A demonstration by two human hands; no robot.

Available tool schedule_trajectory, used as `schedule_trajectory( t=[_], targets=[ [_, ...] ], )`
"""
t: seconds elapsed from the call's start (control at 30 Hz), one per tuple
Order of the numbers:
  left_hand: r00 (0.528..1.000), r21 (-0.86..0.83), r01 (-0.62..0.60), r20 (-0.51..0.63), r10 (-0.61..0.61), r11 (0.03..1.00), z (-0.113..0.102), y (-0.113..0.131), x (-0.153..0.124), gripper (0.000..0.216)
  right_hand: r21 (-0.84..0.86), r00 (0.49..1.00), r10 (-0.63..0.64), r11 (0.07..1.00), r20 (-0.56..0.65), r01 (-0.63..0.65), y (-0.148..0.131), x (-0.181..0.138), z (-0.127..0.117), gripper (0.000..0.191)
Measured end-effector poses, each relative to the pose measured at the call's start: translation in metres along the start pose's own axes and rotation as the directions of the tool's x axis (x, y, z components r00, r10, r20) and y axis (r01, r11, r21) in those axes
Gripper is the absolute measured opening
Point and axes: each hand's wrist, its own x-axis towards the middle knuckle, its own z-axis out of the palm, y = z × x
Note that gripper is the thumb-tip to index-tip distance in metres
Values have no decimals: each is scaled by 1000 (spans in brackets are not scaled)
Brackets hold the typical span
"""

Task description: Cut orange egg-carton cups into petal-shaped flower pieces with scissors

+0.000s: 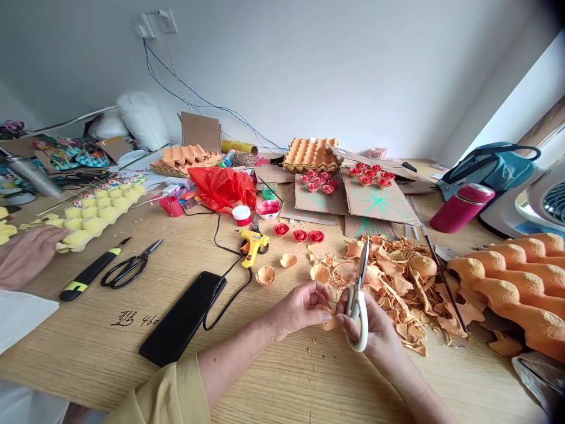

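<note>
- Well, in the head view, the white-handled scissors (363, 265) could nick the left fingers (318, 288) or tear the piece, should the right-hand grip slip.
- The orange piece (330, 325) looks thin and curved, partly hidden, held over the table (282, 377) toward its near edge.
- The left hand (298, 309) pinches it; the right hand (380, 333) curls around the scissors' handle.

I hold white-handled metal scissors (361, 275) pointing away from me, beside the small orange carton piece (329, 324) I'm pinching.
</note>
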Motion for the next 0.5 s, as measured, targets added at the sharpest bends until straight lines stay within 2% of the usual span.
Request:
schedule_trajectory(
  t=[0.1, 0.23, 0.3, 0.4, 0.5],
  targets=[
    [1000, 14, -13, -15, 13, 1000, 1, 1, 0, 37, -29, 1000, -4, 1000, -31, 3, -1, 1, 0, 41],
    [986, 85, -76, -143, 88, 993, 0, 2, 3, 27, 21, 998, 44, 999, -41, -43, -7, 3, -3, 41],
    [970, 164, -111, -198, 143, 980, -2, 1, 5, 23, 100, 996, 77, 992, 38, -81, -10, 2, -6, 41],
    [948, 295, -166, -214, 235, 941, -5, -1, 6, 23, 225, 967, 130, 958, 219, -180, -12, 0, -7, 46],
    [945, 249, -203, -203, 256, 947, -5, -1, 6, 35, 297, 913, 194, 904, 358, -309, -11, -3, -7, 51]
  ],
)
